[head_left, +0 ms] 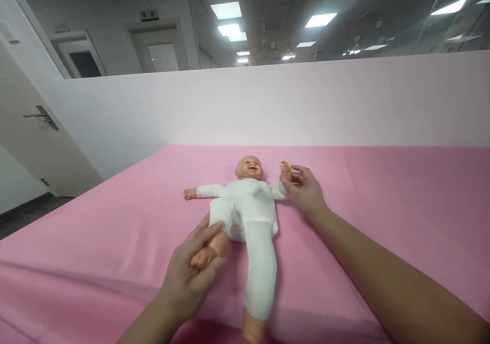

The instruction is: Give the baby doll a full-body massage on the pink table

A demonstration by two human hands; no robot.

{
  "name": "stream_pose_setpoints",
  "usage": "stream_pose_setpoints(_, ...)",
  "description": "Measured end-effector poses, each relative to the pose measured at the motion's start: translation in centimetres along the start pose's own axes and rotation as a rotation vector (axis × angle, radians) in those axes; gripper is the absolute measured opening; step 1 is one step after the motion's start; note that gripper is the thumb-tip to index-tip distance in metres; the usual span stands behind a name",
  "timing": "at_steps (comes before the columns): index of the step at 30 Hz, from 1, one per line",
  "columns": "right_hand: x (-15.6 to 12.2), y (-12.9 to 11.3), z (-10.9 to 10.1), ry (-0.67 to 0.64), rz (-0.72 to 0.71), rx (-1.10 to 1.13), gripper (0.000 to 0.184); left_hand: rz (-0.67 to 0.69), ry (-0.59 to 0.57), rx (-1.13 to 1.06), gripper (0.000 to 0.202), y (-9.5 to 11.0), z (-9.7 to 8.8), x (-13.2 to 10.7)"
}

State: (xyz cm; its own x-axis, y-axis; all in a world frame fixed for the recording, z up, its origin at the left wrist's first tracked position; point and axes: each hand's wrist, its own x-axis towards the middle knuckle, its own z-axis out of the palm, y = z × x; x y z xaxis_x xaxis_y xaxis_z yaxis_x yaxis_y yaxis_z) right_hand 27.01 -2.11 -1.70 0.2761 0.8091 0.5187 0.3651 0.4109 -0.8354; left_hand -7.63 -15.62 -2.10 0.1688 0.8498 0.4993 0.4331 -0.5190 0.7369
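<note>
A baby doll [252, 201] with a white cloth body lies on its back on a pink sheet [115, 221], head toward the wall. My left hand [193, 272] is closed around the doll's lower leg and foot on the left side, and that leg is bent up at the knee. With thumb and fingers, my right hand [306, 188] grips the doll's forearm and hand on the right side, holding it raised. The doll's other arm stretches out flat to the left. Its other leg points straight toward me, with the foot cut off by the frame's lower edge.
The pink sheet covers a wide surface, with folds near its front left. Behind it stands a white wall [268, 104] topped by dark glass [268, 27] reflecting ceiling lights. At the left is a door [38, 129] with a metal handle.
</note>
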Motion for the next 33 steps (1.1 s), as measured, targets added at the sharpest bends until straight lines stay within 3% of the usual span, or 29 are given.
stream_pose_setpoints(4,2.4,3.2,-2.8,0.172,0.238,0.023,0.069,0.192,0.019,0.158,0.054,-0.8,-0.7,-4.5)
stream_pose_setpoints(8,3.3,5.2,-4.6,0.143,0.493,-0.213,0.087,0.283,-0.052,0.267,0.055,-1.4,-1.5,-7.3)
stream_pose_setpoints(13,3.1,5.2,-5.0,-0.051,0.506,-0.533,0.088,0.26,-0.001,0.344,0.053,-1.8,-2.1,-8.2)
stream_pose_setpoints(18,3.0,4.7,-4.9,-0.032,0.51,-0.569,0.092,0.299,-0.024,0.316,0.061,-1.8,-2.4,-6.6)
stream_pose_setpoints(22,2.4,3.5,-3.9,0.046,0.319,-0.404,0.09,0.208,-0.008,0.238,0.055,-0.7,-1.8,-4.1)
stream_pose_setpoints(26,0.2,0.4,-1.2,-0.01,0.027,-0.271,0.072,0.115,-0.069,0.172,0.051,0.8,-0.7,-0.5)
stream_pose_setpoints(29,-1.8,-2.3,0.8,-0.175,-0.186,-0.302,0.054,0.066,-0.151,0.19,0.048,1.6,0.3,2.6)
stream_pose_setpoints(33,-3.1,-4.4,2.3,-0.501,-0.57,-0.448,0.029,0.007,-0.177,0.158,0.039,1.9,1.6,5.7)
